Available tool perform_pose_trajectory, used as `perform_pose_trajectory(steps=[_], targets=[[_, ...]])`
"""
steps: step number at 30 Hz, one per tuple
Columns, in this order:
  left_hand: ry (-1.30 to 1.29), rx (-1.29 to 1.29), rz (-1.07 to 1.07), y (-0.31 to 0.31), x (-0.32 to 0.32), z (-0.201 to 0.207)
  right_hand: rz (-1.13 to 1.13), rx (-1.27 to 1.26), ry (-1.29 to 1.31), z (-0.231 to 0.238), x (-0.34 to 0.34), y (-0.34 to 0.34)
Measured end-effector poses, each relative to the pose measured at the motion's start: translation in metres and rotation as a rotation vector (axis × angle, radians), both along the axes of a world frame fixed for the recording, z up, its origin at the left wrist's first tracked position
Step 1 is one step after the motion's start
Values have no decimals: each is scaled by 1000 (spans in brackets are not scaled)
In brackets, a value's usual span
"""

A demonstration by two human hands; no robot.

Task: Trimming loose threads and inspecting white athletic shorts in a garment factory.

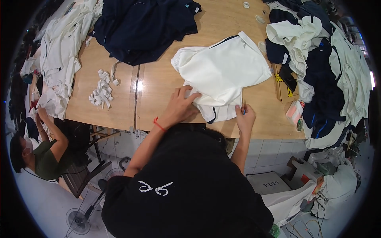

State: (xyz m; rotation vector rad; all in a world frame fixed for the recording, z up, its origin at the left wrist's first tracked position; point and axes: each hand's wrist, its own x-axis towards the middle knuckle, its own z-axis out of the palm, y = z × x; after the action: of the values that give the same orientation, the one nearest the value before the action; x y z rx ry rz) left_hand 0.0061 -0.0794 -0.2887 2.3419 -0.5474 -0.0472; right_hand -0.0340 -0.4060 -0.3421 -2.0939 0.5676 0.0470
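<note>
A white garment point(226, 67) with navy piping lies bunched on the table in front of me. My left hand point(181, 106) rests at its near left edge, fingers apart and touching the cloth. A red string circles that wrist. At the near right corner, my right hand point(245, 118) is closed around small thread snips point(244, 106), their thin points sticking up past the fingers. The right thumb is against the garment's edge. A navy stripe point(214, 113) shows on the part of the cloth between my hands.
Navy garments point(147, 27) are heaped at the far left, near white strip scraps point(102, 90). More white and navy clothes point(317, 71) pile up on the right, beside a cardboard box point(282, 89) and a dark phone-like object point(288, 77). A co-worker point(49, 152) sits at the left.
</note>
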Motion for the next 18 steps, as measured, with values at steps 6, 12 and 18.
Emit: perform_pose_trajectory(steps=[6, 12, 18], targets=[[397, -451, -179, 12, 50, 43, -249, 607, -313, 141, 41, 32], [474, -749, 72, 62, 67, 91, -50, 861, -495, 168, 54, 14], [276, -16, 210, 106, 33, 35, 48, 197, -235, 110, 41, 11]])
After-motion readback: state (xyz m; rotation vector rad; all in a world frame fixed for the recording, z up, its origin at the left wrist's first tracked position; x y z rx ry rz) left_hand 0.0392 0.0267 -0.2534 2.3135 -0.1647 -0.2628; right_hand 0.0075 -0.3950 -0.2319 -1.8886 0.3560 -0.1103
